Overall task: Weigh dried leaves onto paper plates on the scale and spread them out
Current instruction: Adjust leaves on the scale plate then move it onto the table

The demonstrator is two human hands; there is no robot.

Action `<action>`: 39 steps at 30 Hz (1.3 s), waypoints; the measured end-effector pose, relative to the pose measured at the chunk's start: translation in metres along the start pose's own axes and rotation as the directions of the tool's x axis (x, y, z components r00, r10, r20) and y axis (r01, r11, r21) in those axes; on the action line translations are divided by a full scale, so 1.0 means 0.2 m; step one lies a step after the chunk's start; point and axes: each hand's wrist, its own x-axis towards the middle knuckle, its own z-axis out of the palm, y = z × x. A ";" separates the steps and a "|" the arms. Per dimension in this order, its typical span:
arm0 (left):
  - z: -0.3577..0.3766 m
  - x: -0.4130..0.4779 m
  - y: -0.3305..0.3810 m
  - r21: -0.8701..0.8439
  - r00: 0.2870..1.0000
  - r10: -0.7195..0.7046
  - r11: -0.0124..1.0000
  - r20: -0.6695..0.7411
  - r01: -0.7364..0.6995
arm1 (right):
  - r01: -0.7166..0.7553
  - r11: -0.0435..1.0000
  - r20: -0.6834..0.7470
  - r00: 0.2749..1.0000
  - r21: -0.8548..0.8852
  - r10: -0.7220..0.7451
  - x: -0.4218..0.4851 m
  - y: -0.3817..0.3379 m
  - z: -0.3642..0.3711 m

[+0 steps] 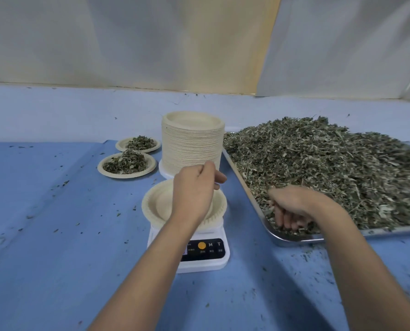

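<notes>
Now two filled plates (125, 175), one empty plate (159, 206), left hand (193, 192) slack, right hand (297, 204) gripping leaves (330, 168)

Two filled plates (127, 176) (119, 145), one scale (202, 265)

Bare left forearm (151, 271), bare right forearm (357, 259)

Two bare forearms, both extended forward: left hand (194, 189), back up, wrist bent, fingers loosely curled forward, grip hidden; right hand (292, 206), palm down, lower and out to the right, fingers (285, 219) curled down and back toward the wrist, blurred.
</notes>
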 end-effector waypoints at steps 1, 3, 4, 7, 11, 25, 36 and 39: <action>0.03 -0.01 0.01 -0.005 1.000 0.006 1.000 0.018 -0.006 | -0.043 0.997 0.101 0.994 -0.060 0.049 -0.01 0.01 0.00; 0.06 -0.01 0.01 -0.012 0.999 0.020 1.000 0.046 -0.020 | -0.060 0.989 0.180 0.980 -0.139 0.085 0.00 0.02 0.02; 0.07 -0.02 0.01 -0.017 0.998 0.027 1.000 0.053 -0.026 | -0.050 0.988 0.186 0.979 -0.144 0.077 0.01 0.02 0.04; 0.07 -0.03 0.01 -0.033 0.998 0.039 0.999 0.055 -0.037 | -0.013 1.000 0.150 0.989 -0.006 0.014 0.06 0.01 0.07; 0.04 -0.02 0.03 -0.080 0.999 0.024 0.997 0.044 -0.021 | 0.098 0.995 -0.085 0.991 -0.032 -0.100 0.13 -0.09 0.09; -0.02 0.00 0.07 -0.240 0.997 -0.076 0.968 0.008 0.076 | 0.356 0.832 -0.511 0.664 -0.426 -0.546 0.37 -0.10 0.14; -0.02 0.00 0.05 -0.227 0.996 -0.089 0.970 0.012 0.090 | 0.200 0.796 -0.206 0.904 -0.571 -0.375 0.36 -0.09 0.17; -0.02 0.00 0.05 -0.222 0.995 -0.100 0.970 0.012 0.100 | 0.162 0.833 -0.310 0.877 -0.529 -0.367 0.32 -0.11 0.17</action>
